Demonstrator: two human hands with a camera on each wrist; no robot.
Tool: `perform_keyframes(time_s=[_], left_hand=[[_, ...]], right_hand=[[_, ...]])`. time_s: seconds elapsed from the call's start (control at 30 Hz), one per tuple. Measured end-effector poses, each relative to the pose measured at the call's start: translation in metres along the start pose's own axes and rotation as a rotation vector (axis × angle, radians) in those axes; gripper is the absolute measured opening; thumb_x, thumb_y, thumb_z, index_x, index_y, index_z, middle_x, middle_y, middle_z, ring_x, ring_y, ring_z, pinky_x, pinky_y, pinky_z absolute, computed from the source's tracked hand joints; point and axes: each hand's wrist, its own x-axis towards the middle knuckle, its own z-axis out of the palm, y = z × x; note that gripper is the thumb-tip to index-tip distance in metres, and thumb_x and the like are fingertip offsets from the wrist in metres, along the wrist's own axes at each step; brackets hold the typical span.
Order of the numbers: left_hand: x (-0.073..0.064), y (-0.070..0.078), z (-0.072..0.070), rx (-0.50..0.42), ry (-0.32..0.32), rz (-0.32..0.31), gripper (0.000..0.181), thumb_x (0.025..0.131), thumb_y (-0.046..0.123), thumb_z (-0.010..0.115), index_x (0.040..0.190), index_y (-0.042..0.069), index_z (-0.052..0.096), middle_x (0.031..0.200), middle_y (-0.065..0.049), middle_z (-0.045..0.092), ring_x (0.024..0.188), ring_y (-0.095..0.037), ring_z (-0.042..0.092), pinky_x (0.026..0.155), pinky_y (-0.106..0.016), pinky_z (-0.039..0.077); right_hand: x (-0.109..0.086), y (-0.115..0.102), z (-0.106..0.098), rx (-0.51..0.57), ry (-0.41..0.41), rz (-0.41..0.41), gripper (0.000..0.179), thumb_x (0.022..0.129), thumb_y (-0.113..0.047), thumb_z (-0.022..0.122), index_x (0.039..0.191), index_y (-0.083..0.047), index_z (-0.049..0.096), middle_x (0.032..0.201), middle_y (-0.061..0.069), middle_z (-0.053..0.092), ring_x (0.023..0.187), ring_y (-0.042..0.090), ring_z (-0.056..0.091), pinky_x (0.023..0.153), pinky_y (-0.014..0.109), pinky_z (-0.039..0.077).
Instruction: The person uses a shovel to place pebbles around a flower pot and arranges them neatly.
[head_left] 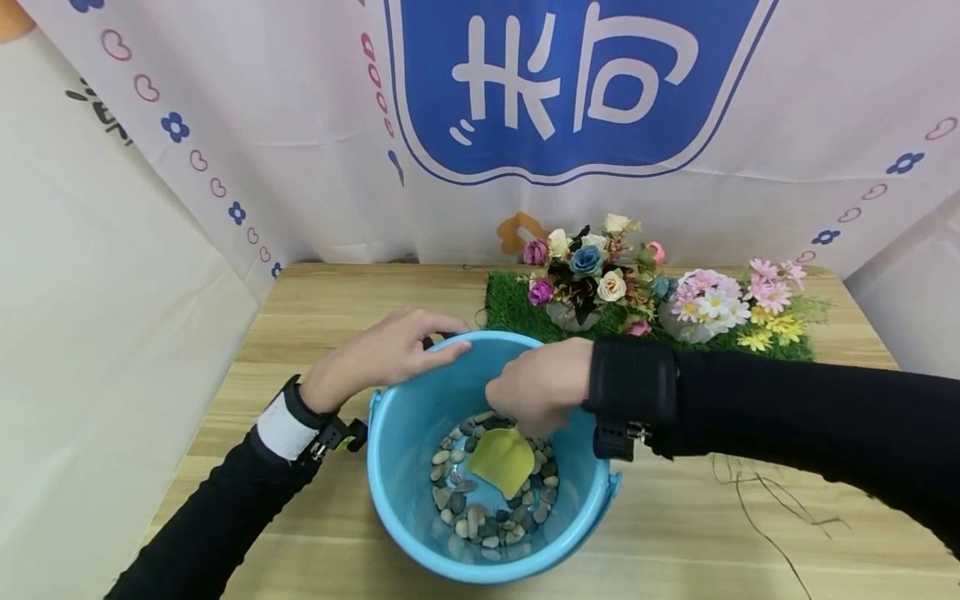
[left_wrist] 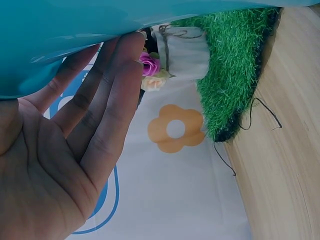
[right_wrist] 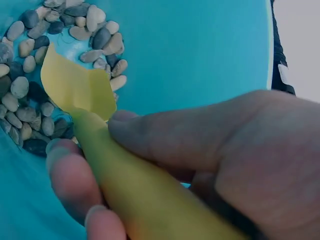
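A light blue bucket (head_left: 397,533) stands on the table with several grey, tan and dark pebbles (head_left: 480,521) at its bottom. My left hand (head_left: 393,350) holds its far left rim, thumb over the edge and fingers along the outer wall, as the left wrist view shows. Inside the bucket my right hand (head_left: 543,383) grips the handle (right_wrist: 130,175) of a small yellow toy shovel (head_left: 502,462). The shovel's blade (right_wrist: 80,85) points down among the pebbles. Whether it touches the bottom I cannot tell.
Behind the bucket, a strip of artificial grass (head_left: 513,304) carries pots of artificial flowers (head_left: 592,267) (head_left: 708,304). Thin dark strings (head_left: 772,500) lie on the wooden table (head_left: 675,533) at the right. A printed cloth (head_left: 315,167) hangs at the back.
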Motion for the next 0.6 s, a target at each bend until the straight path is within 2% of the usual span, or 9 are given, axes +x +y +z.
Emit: perform_keyframes(time_s=[0.17, 0.4, 0.6], left_hand=[[0.0, 0.0, 0.0, -0.014, -0.008, -0.001, 0.024, 0.108, 0.025, 0.053, 0.112, 0.012, 0.073, 0.096, 0.002, 0.071, 0.077, -0.01, 0.067, 0.07, -0.036, 0.056], [0.0, 0.001, 0.001, -0.004, -0.007, 0.003, 0.024, 0.108, 0.025, 0.053, 0.111, 0.013, 0.073, 0.095, 0.004, 0.07, 0.075, -0.01, 0.066, 0.069, -0.036, 0.055], [0.001, 0.001, 0.001, 0.008, 0.004, 0.005, 0.024, 0.108, 0.026, 0.053, 0.112, 0.014, 0.074, 0.096, 0.003, 0.07, 0.072, -0.011, 0.064, 0.067, -0.035, 0.054]], right_hand=[[0.001, 0.0, -0.008, 0.01, -0.05, 0.0, 0.006, 0.106, -0.019, 0.058, 0.104, -0.015, 0.063, 0.073, 0.006, 0.069, 0.057, 0.019, 0.061, 0.055, 0.029, 0.043], [0.013, 0.003, -0.009, 0.056, -0.059, -0.042, 0.012, 0.107, -0.021, 0.057, 0.099, -0.016, 0.065, 0.08, 0.01, 0.071, 0.052, 0.014, 0.055, 0.055, 0.028, 0.039], [0.021, 0.005, -0.01, 0.063, -0.057, -0.043, 0.018, 0.107, -0.021, 0.056, 0.094, -0.016, 0.068, 0.071, 0.005, 0.067, 0.051, 0.013, 0.055, 0.054, 0.028, 0.037]])
